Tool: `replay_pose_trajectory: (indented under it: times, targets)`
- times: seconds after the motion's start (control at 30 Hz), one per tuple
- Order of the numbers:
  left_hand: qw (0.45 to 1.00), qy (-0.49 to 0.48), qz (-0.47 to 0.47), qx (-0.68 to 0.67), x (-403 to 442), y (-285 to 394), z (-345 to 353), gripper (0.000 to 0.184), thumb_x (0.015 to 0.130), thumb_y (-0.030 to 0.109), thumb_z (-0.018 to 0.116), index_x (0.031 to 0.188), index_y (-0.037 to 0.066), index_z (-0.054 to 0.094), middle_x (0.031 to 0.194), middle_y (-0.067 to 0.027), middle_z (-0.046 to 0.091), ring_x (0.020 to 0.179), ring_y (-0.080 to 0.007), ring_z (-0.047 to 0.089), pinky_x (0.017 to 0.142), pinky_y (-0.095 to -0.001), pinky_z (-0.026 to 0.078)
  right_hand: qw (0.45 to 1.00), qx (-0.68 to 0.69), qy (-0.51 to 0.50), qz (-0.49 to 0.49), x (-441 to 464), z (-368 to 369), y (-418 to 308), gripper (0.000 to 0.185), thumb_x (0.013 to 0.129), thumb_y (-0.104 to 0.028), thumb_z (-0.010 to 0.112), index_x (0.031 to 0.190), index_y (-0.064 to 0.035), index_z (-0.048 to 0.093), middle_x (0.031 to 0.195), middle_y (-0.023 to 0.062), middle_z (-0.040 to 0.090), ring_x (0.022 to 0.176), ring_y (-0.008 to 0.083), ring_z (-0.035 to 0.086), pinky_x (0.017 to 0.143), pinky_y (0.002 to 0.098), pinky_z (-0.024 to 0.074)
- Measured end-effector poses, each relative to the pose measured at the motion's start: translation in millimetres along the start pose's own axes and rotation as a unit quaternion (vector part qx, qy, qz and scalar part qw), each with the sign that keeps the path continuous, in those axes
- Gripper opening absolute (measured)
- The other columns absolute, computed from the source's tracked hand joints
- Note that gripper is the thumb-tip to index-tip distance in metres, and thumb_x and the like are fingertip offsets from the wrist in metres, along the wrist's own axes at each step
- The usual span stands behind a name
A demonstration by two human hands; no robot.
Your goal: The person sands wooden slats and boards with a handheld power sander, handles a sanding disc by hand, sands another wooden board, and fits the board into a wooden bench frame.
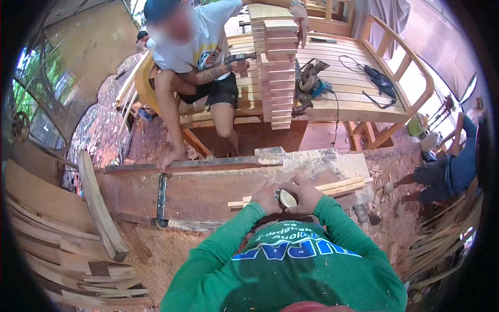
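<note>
The small pale rounded thing (287, 198) sits between the left hand (266, 198) and the right hand (306, 195), both curled closed on its sides, its long axis slanting away leftward, with thin wood strips (343, 185) just beyond on the right

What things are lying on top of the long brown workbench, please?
On the workbench lie pale strips, a black crosswise bar and sawdust. The left hand, right hand and pale round piece they hold cover what is beneath them.
</note>
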State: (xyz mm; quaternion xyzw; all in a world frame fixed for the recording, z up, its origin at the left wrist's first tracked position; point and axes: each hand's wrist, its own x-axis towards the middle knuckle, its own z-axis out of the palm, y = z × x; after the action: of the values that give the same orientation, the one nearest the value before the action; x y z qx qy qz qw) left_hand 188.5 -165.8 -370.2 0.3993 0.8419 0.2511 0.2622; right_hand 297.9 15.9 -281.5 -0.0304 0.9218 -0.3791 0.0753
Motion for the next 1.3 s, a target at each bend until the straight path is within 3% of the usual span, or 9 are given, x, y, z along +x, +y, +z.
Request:
replay_pose_trajectory:
  times: [0.17, 0.37, 0.47, 0.57, 0.77, 0.87, 1.07, 1.17, 1.3]
  targets:
    - [0.999, -0.026, 0.025, 0.018, 10, -10, 1, 0.088, 0.059, 0.031, 0.092, 0.136, 0.01, 0.057, 0.133, -0.0182, 0.061, 0.128, -0.0364, 0.057, 0.109, -0.0439, 0.049, 1.0, -0.01, 0.029, 0.004, 13, 2, 7, 0.082, 0.067, -0.028, 0.092, 0.141, -0.017, 0.057, 0.12, 0.0185, 0.057, 0.113, 0.0425, 0.061, 0.098, 0.0487, 0.0522]
    - [0.998, -0.064, 0.015, 0.013, 20, -22, 3, 0.089, 0.059, 0.035, 0.09, 0.137, 0.008, 0.056, 0.131, -0.0196, 0.062, 0.12, -0.0369, 0.062, 0.106, -0.0436, 0.051, 0.999, -0.046, -0.02, 0.004, 25, 3, 11, 0.085, 0.07, -0.035, 0.091, 0.145, -0.0203, 0.055, 0.124, 0.0205, 0.058, 0.112, 0.0439, 0.062, 0.098, 0.0499, 0.0528]
    - [0.994, -0.026, 0.103, -0.027, 29, -42, 22, 0.09, 0.059, 0.036, 0.09, 0.136, 0.005, 0.055, 0.133, -0.0205, 0.062, 0.117, -0.038, 0.064, 0.103, -0.0436, 0.053, 0.994, -0.095, -0.019, -0.05, 27, 2, 10, 0.087, 0.07, -0.037, 0.091, 0.147, -0.0206, 0.054, 0.124, 0.0223, 0.059, 0.113, 0.0448, 0.062, 0.098, 0.0502, 0.0526]
    - [0.979, -0.133, 0.088, -0.124, 42, -53, 25, 0.085, 0.058, 0.03, 0.092, 0.133, 0.008, 0.059, 0.131, -0.0195, 0.065, 0.119, -0.0354, 0.063, 0.106, -0.0438, 0.051, 0.996, -0.088, -0.008, -0.033, 31, 7, 11, 0.087, 0.073, -0.043, 0.089, 0.148, -0.0212, 0.052, 0.123, 0.0235, 0.059, 0.114, 0.0456, 0.062, 0.098, 0.0509, 0.0521]
    - [0.953, -0.083, 0.195, -0.215, 45, -57, 20, 0.097, 0.057, 0.03, 0.095, 0.139, 0.003, 0.051, 0.13, -0.0167, 0.066, 0.123, -0.0322, 0.062, 0.11, -0.0445, 0.047, 0.995, -0.074, -0.011, 0.06, 32, 3, -2, 0.091, 0.077, -0.055, 0.083, 0.15, -0.0126, 0.049, 0.123, 0.0263, 0.06, 0.117, 0.0462, 0.06, 0.099, 0.0508, 0.0507]
    - [0.956, -0.11, 0.148, -0.23, 43, -53, 14, 0.1, 0.057, 0.028, 0.097, 0.141, 0.004, 0.05, 0.133, -0.0153, 0.065, 0.126, -0.0291, 0.061, 0.111, -0.0425, 0.046, 0.99, -0.099, -0.017, 0.101, 30, -1, -13, 0.09, 0.08, -0.054, 0.081, 0.15, -0.0108, 0.046, 0.121, 0.0276, 0.06, 0.112, 0.0475, 0.063, 0.095, 0.0517, 0.0527]
    - [0.91, -0.156, 0.135, -0.36, 37, -50, 10, 0.1, 0.06, 0.021, 0.099, 0.145, 0.005, 0.05, 0.133, -0.0123, 0.066, 0.123, -0.0236, 0.062, 0.109, -0.0408, 0.048, 0.985, -0.097, 0.036, 0.14, 25, 5, -12, 0.07, 0.09, -0.05, 0.073, 0.139, -0.0048, 0.05, 0.109, 0.0278, 0.066, 0.1, 0.0486, 0.067, 0.086, 0.0548, 0.0545]
    - [0.896, -0.102, 0.181, -0.392, 34, -43, 11, 0.093, 0.062, 0.021, 0.098, 0.142, 0.004, 0.053, 0.129, -0.0111, 0.068, 0.119, -0.0224, 0.064, 0.107, -0.0395, 0.05, 0.978, -0.113, 0.031, 0.172, 28, 4, -18, 0.06, 0.092, -0.047, 0.071, 0.127, -0.0015, 0.054, 0.1, 0.0284, 0.07, 0.095, 0.0486, 0.069, 0.083, 0.0567, 0.0543]
    - [0.932, -0.064, 0.136, -0.329, 27, -35, 3, 0.079, 0.072, 0.026, 0.092, 0.14, 0.007, 0.057, 0.129, -0.0129, 0.068, 0.121, -0.024, 0.064, 0.107, -0.0392, 0.05, 0.977, -0.096, 0.067, 0.178, 31, 14, -11, 0.057, 0.092, -0.048, 0.072, 0.117, 0.0001, 0.056, 0.095, 0.0298, 0.071, 0.09, 0.0489, 0.069, 0.079, 0.0577, 0.0541]
